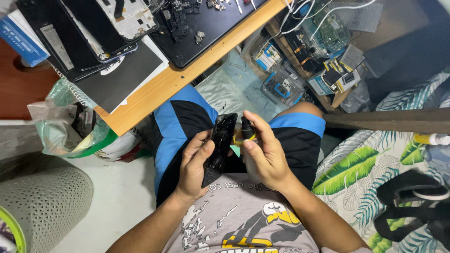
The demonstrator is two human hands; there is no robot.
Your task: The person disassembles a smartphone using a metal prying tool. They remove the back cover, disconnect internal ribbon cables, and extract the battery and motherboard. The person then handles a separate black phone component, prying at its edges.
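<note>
My left hand grips a black smartphone with a cracked, glossy face, held edge-up over my lap. My right hand is closed around a small bottle with a black nozzle and a yellow band, its tip right beside the phone's upper right edge. Both hands hover above my blue and black shorts.
A wooden table edge carries a black mat with small parts, opened phones and dark panels. A plastic bag hangs at left. Boxes of parts sit on the floor. A leaf-print cloth lies right.
</note>
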